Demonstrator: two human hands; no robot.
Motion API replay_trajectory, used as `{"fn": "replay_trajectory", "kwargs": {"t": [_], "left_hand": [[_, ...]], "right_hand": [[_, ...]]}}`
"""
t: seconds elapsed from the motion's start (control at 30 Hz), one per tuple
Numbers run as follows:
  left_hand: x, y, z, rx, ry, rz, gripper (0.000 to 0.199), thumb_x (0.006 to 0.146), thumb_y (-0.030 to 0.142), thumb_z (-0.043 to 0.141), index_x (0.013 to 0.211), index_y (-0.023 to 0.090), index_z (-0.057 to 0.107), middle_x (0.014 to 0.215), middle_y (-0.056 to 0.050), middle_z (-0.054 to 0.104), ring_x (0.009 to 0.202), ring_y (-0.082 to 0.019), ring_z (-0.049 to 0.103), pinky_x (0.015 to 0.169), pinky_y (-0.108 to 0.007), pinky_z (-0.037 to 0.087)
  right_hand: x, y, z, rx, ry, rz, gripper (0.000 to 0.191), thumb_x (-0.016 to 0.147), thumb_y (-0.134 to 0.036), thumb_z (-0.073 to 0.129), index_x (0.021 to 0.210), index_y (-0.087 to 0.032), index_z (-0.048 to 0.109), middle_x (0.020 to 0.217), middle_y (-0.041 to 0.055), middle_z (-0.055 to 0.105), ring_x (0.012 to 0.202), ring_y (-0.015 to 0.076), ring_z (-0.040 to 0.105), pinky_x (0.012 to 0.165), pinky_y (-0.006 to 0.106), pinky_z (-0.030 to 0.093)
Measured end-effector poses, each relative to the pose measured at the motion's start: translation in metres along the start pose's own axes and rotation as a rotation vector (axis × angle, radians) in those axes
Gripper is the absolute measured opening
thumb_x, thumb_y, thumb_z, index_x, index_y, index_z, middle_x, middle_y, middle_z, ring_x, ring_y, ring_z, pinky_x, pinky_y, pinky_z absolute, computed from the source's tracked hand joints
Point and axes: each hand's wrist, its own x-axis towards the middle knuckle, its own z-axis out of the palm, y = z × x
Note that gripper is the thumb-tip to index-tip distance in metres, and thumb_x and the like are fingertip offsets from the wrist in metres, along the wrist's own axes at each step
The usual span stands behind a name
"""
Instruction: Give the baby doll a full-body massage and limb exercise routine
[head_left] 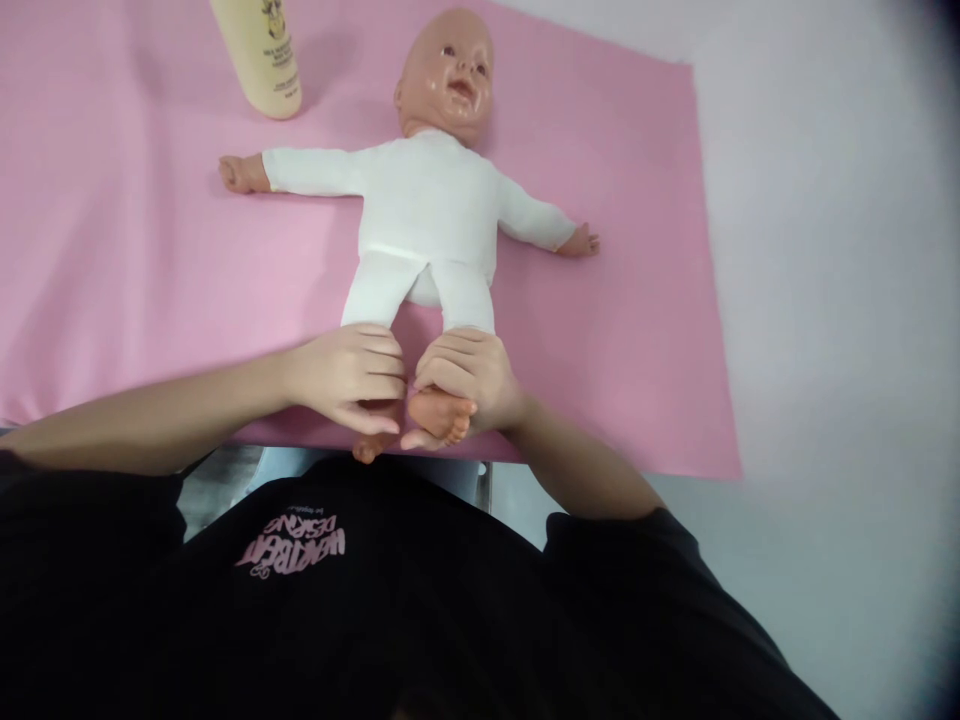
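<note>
Holding the doll's legs [465, 296] (torso [429, 200] beyond both hands [351, 375] [478, 372]).

Seemingly a childcare practice space, baby doll [431, 200], pink mat [615, 350]

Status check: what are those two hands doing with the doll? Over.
Left hand and right hand each closed around one leg of the doll. Doll face-up, arms spread, on pink mat. Yellow bottle off left, clear of both hands.

A pink cloth [615, 380] is spread out. On it, a doll [431, 190] lies on its back, head [444, 75] near twelve o'clock. A yellow bottle [262, 65] is on the cloth too, around ten o'clock from the doll.
</note>
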Motion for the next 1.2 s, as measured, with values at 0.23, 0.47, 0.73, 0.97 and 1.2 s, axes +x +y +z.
{"fn": "replay_trajectory", "kwargs": {"t": [0.23,0.47,0.73,0.97,1.2], "left_hand": [[0.002,0.003,0.0,0.064,0.066,0.042,0.025,0.097,0.043,0.065,0.081,0.025,0.074,0.077,-0.004,0.075,0.078,-0.02,0.069,0.078,-0.035,0.055],[0.002,0.006,0.0,0.066,-0.043,-0.047,0.03,0.098,0.043,0.06,0.08,0.025,0.075,0.078,-0.005,0.075,0.077,-0.021,0.068,0.079,-0.036,0.055],[0.002,0.008,0.001,0.141,0.128,0.115,0.022,0.098,0.034,0.065,0.08,0.024,0.073,0.074,-0.004,0.071,0.074,-0.019,0.065,0.075,-0.033,0.053],[0.002,0.008,0.003,0.09,0.101,0.107,0.025,0.101,0.034,0.061,0.082,0.024,0.074,0.081,-0.003,0.074,0.074,-0.018,0.064,0.078,-0.034,0.053],[0.004,0.012,0.003,0.131,0.11,0.136,0.029,0.102,0.032,0.06,0.077,0.023,0.07,0.075,-0.004,0.071,0.073,-0.019,0.065,0.076,-0.034,0.054]], "right_hand": [[-0.004,-0.001,0.0,0.046,-0.104,0.057,0.043,0.095,-0.064,0.054,0.083,-0.023,0.056,0.069,-0.0014,0.063,0.064,0.0165,0.063,0.065,0.035,0.049],[0.001,-0.007,0.0,0.056,-0.057,0.045,0.038,0.097,-0.06,0.051,0.087,-0.024,0.055,0.072,-0.001,0.065,0.068,0.0179,0.066,0.068,0.036,0.054],[-0.001,-0.006,0.0,0.078,0.031,-0.007,0.041,0.101,-0.057,0.048,0.109,-0.02,0.062,0.082,0.0028,0.068,0.075,0.0211,0.068,0.069,0.038,0.057],[-0.005,-0.004,0.006,0.142,0.074,-0.089,0.064,0.101,-0.055,0.051,0.15,-0.013,0.053,0.087,0.0048,0.069,0.081,0.0232,0.069,0.071,0.042,0.061],[-0.011,-0.002,0.009,0.082,0.045,-0.134,0.052,0.103,-0.061,0.05,0.13,-0.02,0.068,0.082,0.0025,0.071,0.078,0.0218,0.072,0.07,0.041,0.063]]}}
